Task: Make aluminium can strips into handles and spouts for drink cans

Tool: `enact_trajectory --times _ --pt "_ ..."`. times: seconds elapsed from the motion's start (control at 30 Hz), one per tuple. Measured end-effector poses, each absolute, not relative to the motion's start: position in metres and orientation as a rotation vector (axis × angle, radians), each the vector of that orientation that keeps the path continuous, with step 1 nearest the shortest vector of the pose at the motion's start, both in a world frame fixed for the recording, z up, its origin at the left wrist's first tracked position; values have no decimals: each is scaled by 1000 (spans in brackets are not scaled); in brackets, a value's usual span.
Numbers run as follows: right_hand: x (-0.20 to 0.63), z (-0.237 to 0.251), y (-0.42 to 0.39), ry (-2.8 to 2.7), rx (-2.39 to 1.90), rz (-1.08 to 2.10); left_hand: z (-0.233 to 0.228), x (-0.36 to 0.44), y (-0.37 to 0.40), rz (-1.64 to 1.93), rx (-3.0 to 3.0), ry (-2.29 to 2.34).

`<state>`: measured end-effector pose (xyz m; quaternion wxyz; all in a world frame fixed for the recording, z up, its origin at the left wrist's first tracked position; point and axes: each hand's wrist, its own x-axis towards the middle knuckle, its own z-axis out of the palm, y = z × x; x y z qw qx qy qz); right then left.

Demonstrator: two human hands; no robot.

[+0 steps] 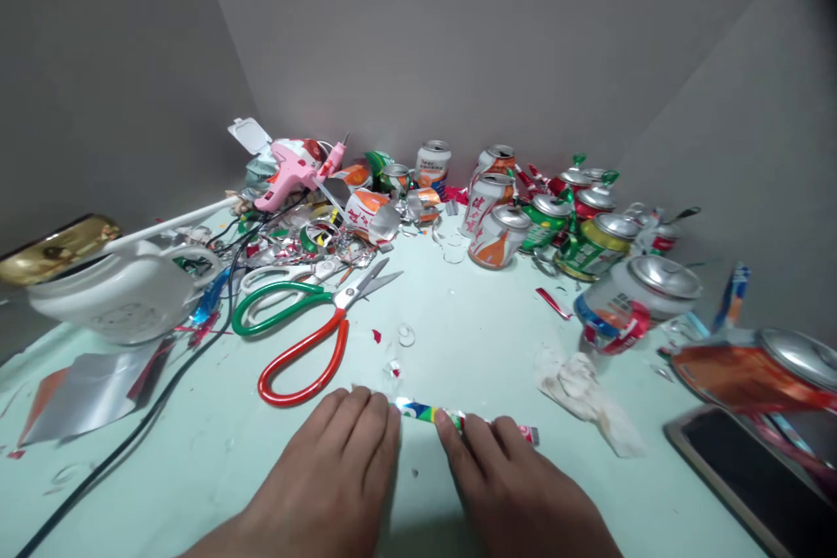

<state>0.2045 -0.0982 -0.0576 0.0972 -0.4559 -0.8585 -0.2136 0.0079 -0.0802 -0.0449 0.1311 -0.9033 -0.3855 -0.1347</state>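
A narrow rolled strip of coloured can metal (422, 411) lies on the pale green table (471, 349) near its front edge. My left hand (333, 471) lies palm down with its fingertips pressing on the strip's left end. My right hand (516, 488) presses its fingertips on the strip's right part, whose red end (528, 433) sticks out past the fingers. Just beyond my left hand lie scissors with one red and one green handle (307, 340), blades pointing to the far right.
A pink glue gun (294, 170) and several cut cans (497, 218) crowd the back. A can (628, 301) and crumpled tissue (581, 388) lie right, a phone (751, 471) at the front right. A white appliance (124, 288), black cable (150, 414) and metal sheet (85, 392) are left.
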Motion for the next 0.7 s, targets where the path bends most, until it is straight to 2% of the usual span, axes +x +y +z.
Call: enact_trajectory --times 0.1,0.33,0.7 --pt "205 -58 -98 -2591 -1380 -590 -51 7 -84 -428 -2554 -1102" --pt "207 -76 -99 -2603 -1328 -539 -61 3 -90 -112 -2572 -937" --pt "219 -83 -108 -2619 -1410 -424 -67 -1 -98 23 -2456 -803"
